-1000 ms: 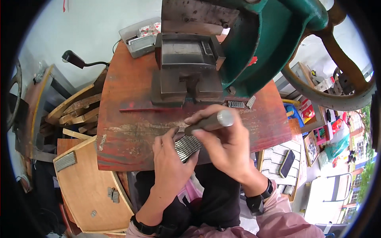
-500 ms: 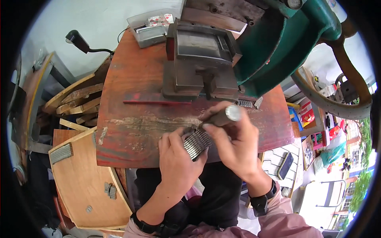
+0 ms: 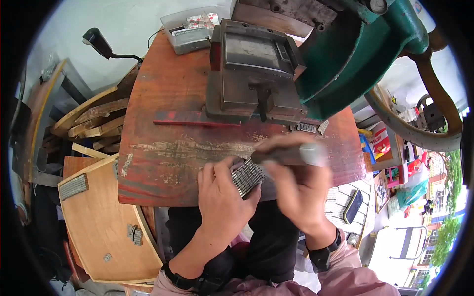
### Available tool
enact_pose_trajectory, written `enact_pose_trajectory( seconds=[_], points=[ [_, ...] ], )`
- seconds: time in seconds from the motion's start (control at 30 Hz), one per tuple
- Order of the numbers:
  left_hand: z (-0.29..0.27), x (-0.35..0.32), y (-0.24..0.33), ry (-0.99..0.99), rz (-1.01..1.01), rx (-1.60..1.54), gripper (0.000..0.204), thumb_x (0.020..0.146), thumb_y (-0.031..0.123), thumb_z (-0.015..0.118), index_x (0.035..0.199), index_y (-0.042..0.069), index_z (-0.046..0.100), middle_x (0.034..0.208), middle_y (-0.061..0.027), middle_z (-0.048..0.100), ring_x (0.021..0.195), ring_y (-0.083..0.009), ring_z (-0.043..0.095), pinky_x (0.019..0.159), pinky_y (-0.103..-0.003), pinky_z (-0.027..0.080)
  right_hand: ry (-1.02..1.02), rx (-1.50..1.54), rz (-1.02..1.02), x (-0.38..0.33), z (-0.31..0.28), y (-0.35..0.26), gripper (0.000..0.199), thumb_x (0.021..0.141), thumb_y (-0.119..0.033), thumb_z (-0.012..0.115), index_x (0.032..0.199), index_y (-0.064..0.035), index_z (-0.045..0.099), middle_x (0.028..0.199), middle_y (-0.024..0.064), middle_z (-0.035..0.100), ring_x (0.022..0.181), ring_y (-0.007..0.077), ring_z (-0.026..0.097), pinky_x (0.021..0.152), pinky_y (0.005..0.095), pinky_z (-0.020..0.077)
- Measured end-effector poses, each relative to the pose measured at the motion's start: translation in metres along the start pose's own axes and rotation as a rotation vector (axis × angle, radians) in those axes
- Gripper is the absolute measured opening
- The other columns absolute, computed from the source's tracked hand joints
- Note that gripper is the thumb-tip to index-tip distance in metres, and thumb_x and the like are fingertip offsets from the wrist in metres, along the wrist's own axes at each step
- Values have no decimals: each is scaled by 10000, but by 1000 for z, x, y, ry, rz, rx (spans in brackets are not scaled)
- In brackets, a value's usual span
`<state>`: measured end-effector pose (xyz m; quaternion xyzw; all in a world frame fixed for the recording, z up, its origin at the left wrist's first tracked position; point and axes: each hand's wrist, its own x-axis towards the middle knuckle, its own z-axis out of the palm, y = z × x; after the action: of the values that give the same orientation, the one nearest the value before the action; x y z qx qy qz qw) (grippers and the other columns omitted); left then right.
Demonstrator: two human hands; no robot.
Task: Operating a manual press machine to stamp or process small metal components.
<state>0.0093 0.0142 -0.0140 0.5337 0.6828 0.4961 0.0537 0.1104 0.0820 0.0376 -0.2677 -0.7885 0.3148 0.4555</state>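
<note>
My left hand point(image 3: 220, 197) is closed around a block of small ridged metal pieces point(image 3: 248, 177) packed in rows, near the front edge of the wooden table point(image 3: 163, 165). In my right hand point(image 3: 302, 195), blurred by motion, is a thick dark cylindrical tool point(image 3: 289, 155) with a pale, shiny round end pointing right. The tool's other end is close above the upper edge of the metal block; whether they touch I cannot tell.
Beyond my hands stands a heavy metal die point(image 3: 261, 96) beside a green press point(image 3: 340, 74) with a large handwheel point(image 3: 419, 140). A flat red bar point(image 3: 192, 122) lies before it. Lower left, a wooden tray point(image 3: 98, 222) holds metal pieces; a phone point(image 3: 352, 206) lies at right.
My right hand and the tool have shifted slightly right, and the tool has tipped to lie more level. My left hand still grips the block in nearly the same place.
</note>
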Motion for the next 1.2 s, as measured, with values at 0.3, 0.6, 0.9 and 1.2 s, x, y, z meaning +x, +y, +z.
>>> enact_pose_trajectory(
  seconds=[0.3, 0.6, 0.9, 1.2],
  points=[
    [-1, 0, 2, -16, -8, 20, 563, 589, 95, 771, 1061, -2, 479, 901, -128, 578, 860, -319, 519, 759, -426, 396, 172, 281, -92, -1, 3, -3, 310, 796, 59, 628, 1086, 17, 528, 906, 122, 651, 790, 163, 653, 697, 274, 520],
    [1, -2, -2, 6, 5, 41, 554, 585, 98, 765, 1054, 0, 487, 913, -126, 573, 845, -317, 521, 748, -427, 400, 103, 217, -75, -6, -3, -2, 266, 790, 67, 627, 1031, 35, 521, 950, 129, 641, 786, 161, 647, 711, 284, 519],
    [2, -2, 1, 0, 10, 45, 570, 589, 107, 763, 1074, -3, 484, 925, -124, 568, 851, -316, 518, 764, -426, 394, 144, 291, -27, -13, -7, -8, 275, 776, 75, 626, 1031, 37, 531, 909, 126, 653, 807, 202, 663, 692, 283, 521],
    [1, -4, -1, -19, -11, 69, 593, 588, 125, 775, 1086, 2, 477, 937, -126, 566, 870, -311, 514, 765, -425, 393, 35, 76, 21, -18, -13, -10, 279, 774, 77, 629, 1032, 37, 532, 915, 120, 648, 829, 181, 663, 682, 291, 520]
  ],
)
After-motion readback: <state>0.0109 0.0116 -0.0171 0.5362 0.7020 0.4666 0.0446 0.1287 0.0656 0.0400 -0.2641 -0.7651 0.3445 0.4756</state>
